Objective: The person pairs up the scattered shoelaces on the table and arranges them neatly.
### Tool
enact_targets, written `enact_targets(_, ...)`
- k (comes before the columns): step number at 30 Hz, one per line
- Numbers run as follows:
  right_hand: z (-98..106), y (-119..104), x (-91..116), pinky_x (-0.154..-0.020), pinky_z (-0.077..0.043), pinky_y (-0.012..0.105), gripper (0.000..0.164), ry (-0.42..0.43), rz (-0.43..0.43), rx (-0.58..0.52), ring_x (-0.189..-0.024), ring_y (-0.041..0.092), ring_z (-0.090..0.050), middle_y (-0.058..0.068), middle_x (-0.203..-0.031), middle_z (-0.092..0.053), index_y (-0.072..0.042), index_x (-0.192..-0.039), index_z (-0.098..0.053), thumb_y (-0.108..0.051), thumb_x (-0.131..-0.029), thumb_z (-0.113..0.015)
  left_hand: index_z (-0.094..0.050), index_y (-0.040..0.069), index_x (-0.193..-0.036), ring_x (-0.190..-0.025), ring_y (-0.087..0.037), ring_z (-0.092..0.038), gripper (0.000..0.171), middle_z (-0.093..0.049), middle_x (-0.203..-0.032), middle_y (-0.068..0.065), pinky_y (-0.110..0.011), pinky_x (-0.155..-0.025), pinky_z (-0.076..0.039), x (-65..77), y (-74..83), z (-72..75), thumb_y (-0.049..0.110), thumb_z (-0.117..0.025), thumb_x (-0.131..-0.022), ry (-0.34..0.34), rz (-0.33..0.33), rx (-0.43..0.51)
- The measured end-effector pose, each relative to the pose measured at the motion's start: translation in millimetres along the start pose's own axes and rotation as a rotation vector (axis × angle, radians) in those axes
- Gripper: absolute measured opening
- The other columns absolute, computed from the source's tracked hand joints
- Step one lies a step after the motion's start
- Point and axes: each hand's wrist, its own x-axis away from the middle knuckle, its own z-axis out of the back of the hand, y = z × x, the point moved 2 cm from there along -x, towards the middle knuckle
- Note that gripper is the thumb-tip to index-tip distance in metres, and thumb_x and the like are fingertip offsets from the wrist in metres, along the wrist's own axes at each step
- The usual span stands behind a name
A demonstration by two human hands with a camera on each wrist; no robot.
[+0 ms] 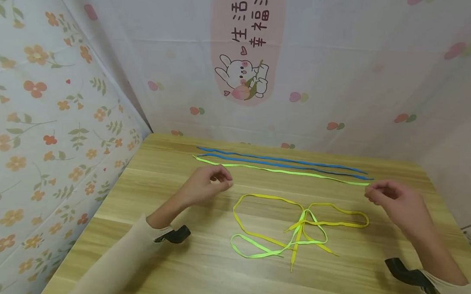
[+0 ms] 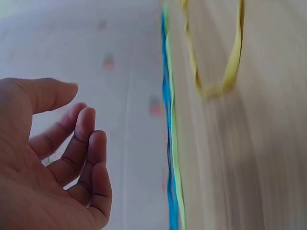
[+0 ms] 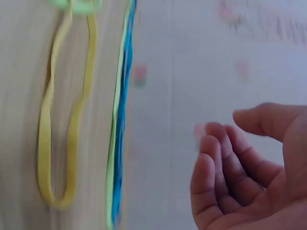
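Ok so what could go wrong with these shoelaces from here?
First, the yellow shoelaces and the looped green shoelace cross over each other, so pulling on one might tighten the overlap into a snarl. Second, the straight green shoelace lies close alongside two blue shoelaces, so grabbing it could drag a blue one askew. Third, the right hand appears near the straight green shoelace's end in the head view; a careless brush might shift it.
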Motion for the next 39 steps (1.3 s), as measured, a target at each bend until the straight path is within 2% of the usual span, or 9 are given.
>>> enact_targets(3,-20.5,-23.2,9.2,-0.068,-0.054,0.022,0.018,-0.053,0.113,0.088,-0.087,0.005,-0.069,-0.007,-0.101,-0.078,-0.009,-0.118,-0.077,-0.024,-0.108,-0.075,-0.078,0.014,-0.103,-0.094,-0.011,-0.070,0.003,-0.074,-0.097,0.008,-0.047,-0.093,-0.059,3.4,21.0,-24.8,0.014,-0.078,-0.100,-0.086,-0.157,-0.040)
enact_targets(5,-35.2,-36.6,14.4,-0.068,-0.055,0.024,0.013,-0.110,0.175,0.091,-0.087,0.010,-0.071,-0.001,-0.101,-0.078,-0.010,-0.115,-0.079,-0.019,-0.106,-0.077,-0.079,0.014,-0.102,-0.094,-0.011,-0.071,0.003,-0.074,-0.098,0.008,-0.045,-0.091,-0.060,6.6,32.7,-41.1,0.013,-0.079,-0.099,-0.149,-0.250,-0.072)
enact_targets(7,-50.9,-46.6,18.8,-0.070,-0.057,0.025,0.009,-0.180,0.220,0.065,-0.087,0.012,-0.071,0.001,-0.100,-0.078,-0.010,-0.113,-0.080,-0.014,-0.105,-0.078,-0.080,0.015,-0.102,-0.095,-0.009,-0.071,0.003,-0.075,-0.099,0.009,-0.035,-0.090,-0.059,10.1,42.0,-58.0,0.014,-0.079,-0.099,-0.218,-0.328,-0.129)
enact_targets(11,-79.8,-56.0,25.9,-0.073,-0.058,0.026,0.010,-0.311,0.295,0.006,-0.085,0.009,-0.069,-0.004,-0.097,-0.076,-0.010,-0.109,-0.080,-0.004,-0.101,-0.078,-0.082,0.014,-0.103,-0.094,-0.007,-0.068,0.005,-0.075,-0.098,0.007,-0.018,-0.090,-0.050,17.5,54.9,-88.3,0.017,-0.082,-0.098,-0.324,-0.460,-0.246)
enact_targets(16,-110.9,-56.2,33.4,-0.069,-0.058,0.026,0.015,-0.359,0.400,0.060,-0.079,0.003,-0.065,-0.014,-0.090,-0.072,-0.015,-0.099,-0.081,-0.002,-0.093,-0.084,-0.085,0.020,-0.104,-0.089,-0.002,-0.063,0.008,-0.074,-0.097,0.010,-0.013,-0.082,-0.043,22.5,60.0,-117.1,0.023,-0.086,-0.097,-0.382,-0.589,-0.421)
enact_targets(23,-136.4,-58.8,41.8,-0.069,-0.056,0.027,0.025,-0.351,0.528,0.275,-0.080,0.001,-0.061,-0.017,-0.088,-0.070,-0.018,-0.092,-0.081,0.001,-0.080,-0.091,-0.084,0.032,-0.113,-0.091,-0.002,-0.055,0.015,-0.069,-0.107,0.017,-0.017,-0.071,-0.031,23.8,67.0,-140.4,0.039,-0.080,-0.101,-0.462,-0.677,-0.762)
enact_targets(28,-143.9,-61.3,45.0,-0.069,-0.055,0.029,0.026,-0.345,0.620,0.316,-0.080,0.003,-0.061,-0.015,-0.089,-0.070,-0.018,-0.089,-0.080,0.002,-0.076,-0.092,-0.083,0.035,-0.111,-0.092,-0.003,-0.054,0.012,-0.067,-0.105,0.017,-0.018,-0.073,-0.032,23.8,71.5,-147.3,0.040,-0.078,-0.101,-0.464,-0.700,-0.879)
enact_targets(33,-148.7,-63.4,46.7,-0.069,-0.055,0.030,0.024,-0.368,0.609,0.369,-0.080,0.003,-0.060,-0.014,-0.088,-0.065,-0.018,-0.088,-0.077,-0.002,-0.078,-0.093,-0.081,0.036,-0.101,-0.090,-0.005,-0.054,0.006,-0.064,-0.099,0.018,-0.021,-0.072,-0.033,24.8,70.7,-154.9,0.041,-0.077,-0.100,-0.441,-0.733,-0.984)
enact_targets(39,-152.1,-65.8,47.2,-0.066,-0.053,0.029,0.028,-0.372,0.614,0.407,-0.078,0.002,-0.057,-0.016,-0.084,-0.060,-0.021,-0.083,-0.072,0.000,-0.077,-0.090,-0.077,0.034,-0.093,-0.083,-0.006,-0.054,0.014,-0.063,-0.093,0.017,-0.023,-0.069,-0.034,25.7,66.5,-162.7,0.039,-0.070,-0.104,-0.387,-0.773,-1.051)
